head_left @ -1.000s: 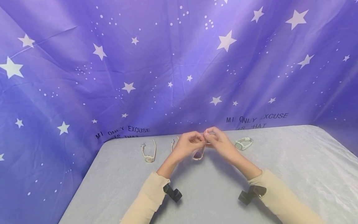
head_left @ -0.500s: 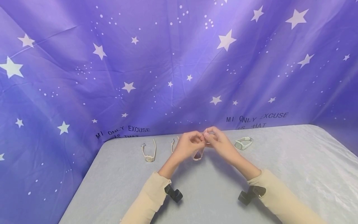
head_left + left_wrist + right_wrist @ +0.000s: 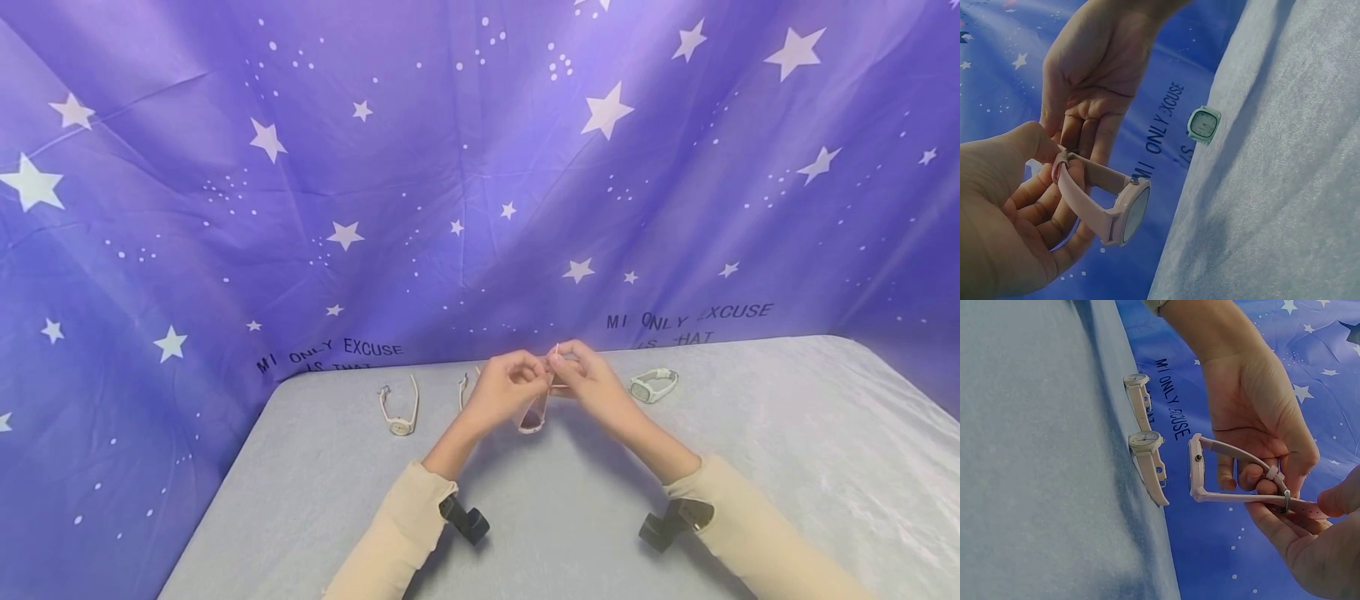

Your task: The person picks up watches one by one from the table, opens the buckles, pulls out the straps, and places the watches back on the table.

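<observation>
At the back, a great big purple cloth [image 3: 465, 167] with white stars and black letters. In front, a wide table with a soft grey cover [image 3: 540, 533]. Reaching in over it, two long cream cloth sleeves [image 3: 386, 529].

Above the far part of the table, the bare left hand [image 3: 510, 385] and the bare right hand [image 3: 588, 379], close together. Between them, a pale pink watch [image 3: 532, 425] with a boxy face, held up with the face end hanging down. Both hands pinching: left fingers and thumb near the buckle, right thumb and finger on the end with holes.

Lying on the table, a mint green watch [image 3: 654, 386] with a boxy face, near the right hand. Over on the left, a cream watch [image 3: 401, 425] with a round face, and another cream watch [image 3: 1146, 441], partly hidden behind the left hand in the head view.

Now the little bits. Long pink strap [image 3: 1229, 498], best kept straight, not twisted. Silver metal buckle [image 3: 1287, 501], probably best held very still with the left fingers. Small pink loop [image 3: 1272, 473] just beside it. Strap seemingly through the buckle, but cannot tell about the pin. Pull gently, with just fingertips, to keep the tiny holes [image 3: 1314, 512] easy to see.
</observation>
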Demonstrator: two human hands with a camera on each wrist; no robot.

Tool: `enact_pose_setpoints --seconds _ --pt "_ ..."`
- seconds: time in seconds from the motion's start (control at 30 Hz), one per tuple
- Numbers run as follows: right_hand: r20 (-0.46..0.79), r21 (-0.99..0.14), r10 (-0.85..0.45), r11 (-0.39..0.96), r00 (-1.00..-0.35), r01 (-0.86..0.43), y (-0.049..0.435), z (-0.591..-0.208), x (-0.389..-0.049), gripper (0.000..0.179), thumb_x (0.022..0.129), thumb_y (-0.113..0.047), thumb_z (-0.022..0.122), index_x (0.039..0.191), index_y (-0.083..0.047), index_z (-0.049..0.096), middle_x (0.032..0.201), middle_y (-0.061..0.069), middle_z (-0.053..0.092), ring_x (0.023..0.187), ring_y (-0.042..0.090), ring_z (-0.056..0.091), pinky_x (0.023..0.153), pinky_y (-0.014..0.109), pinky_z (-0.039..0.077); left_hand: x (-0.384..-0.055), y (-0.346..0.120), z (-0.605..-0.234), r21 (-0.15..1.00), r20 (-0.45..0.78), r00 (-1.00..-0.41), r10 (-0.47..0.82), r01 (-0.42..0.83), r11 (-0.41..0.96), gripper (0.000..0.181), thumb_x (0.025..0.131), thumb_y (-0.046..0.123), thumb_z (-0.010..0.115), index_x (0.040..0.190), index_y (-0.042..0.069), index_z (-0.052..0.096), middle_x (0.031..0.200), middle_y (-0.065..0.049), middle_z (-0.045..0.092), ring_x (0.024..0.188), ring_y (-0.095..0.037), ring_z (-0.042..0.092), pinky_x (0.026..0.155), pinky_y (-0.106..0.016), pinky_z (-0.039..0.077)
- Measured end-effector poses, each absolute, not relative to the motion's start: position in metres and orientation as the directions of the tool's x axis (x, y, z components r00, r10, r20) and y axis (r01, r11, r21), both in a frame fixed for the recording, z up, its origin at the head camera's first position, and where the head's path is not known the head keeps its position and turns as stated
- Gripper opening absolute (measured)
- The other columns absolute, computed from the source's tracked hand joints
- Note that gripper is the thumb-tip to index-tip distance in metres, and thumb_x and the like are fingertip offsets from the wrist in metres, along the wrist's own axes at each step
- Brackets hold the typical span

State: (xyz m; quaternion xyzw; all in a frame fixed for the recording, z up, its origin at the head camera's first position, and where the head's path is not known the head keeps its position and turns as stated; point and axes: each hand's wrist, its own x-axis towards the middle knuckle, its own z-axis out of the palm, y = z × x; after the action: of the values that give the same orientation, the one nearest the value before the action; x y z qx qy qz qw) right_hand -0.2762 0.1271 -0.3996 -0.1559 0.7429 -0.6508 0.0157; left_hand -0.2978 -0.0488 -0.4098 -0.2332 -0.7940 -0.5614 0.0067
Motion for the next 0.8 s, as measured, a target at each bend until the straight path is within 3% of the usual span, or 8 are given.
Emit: enact_pose_setpoints --seconds 0.2,0.53,0.8 --pt "0.168 -0.972 -0.242 0.120 -0.956 -0.202 0.1267 -0.3977 -0.2754 0.028 0.108 -0.011 0.045 0.124 0.013 0.046 0.128 0.038 0.060 0.106 0.022 0.072 0.093 0.033 0.060 -0.2981 -0.0496 -0.4091 0.896 0.265 -0.892 0.366 0.368 0.248 0.005 0.088 0.005 0.069 0.090 0.001 0.069 0.082 -0.013 0.070 0.072 -0.007 0.060 0.069 -0.020 0.052" --pt "0.171 -0.974 -0.240 0.103 -0.956 -0.200 0.1271 -0.3977 -0.2752 0.028 0.109 -0.011 0.044 0.124 0.013 0.045 0.129 0.038 0.059 0.107 0.023 0.071 0.094 0.034 0.060 -0.2988 -0.0498 -0.4094 0.923 0.229 -0.901 0.368 0.321 0.212 0.008 0.085 0.004 0.065 0.092 0.001 0.067 0.084 -0.002 0.067 0.073 -0.008 0.060 0.070 -0.022 0.053" --pt "0.176 -0.975 -0.239 0.090 -0.955 -0.202 0.1272 -0.3981 -0.2752 0.029 0.109 -0.012 0.044 0.124 0.013 0.045 0.124 0.038 0.062 0.097 0.010 0.072 0.092 0.034 0.061 -0.2975 -0.0495 -0.4080 0.936 0.210 -0.901 0.379 0.298 0.188 0.013 0.087 0.003 0.067 0.100 -0.002 0.069 0.090 -0.013 0.070 0.074 -0.008 0.060 0.070 -0.021 0.053"
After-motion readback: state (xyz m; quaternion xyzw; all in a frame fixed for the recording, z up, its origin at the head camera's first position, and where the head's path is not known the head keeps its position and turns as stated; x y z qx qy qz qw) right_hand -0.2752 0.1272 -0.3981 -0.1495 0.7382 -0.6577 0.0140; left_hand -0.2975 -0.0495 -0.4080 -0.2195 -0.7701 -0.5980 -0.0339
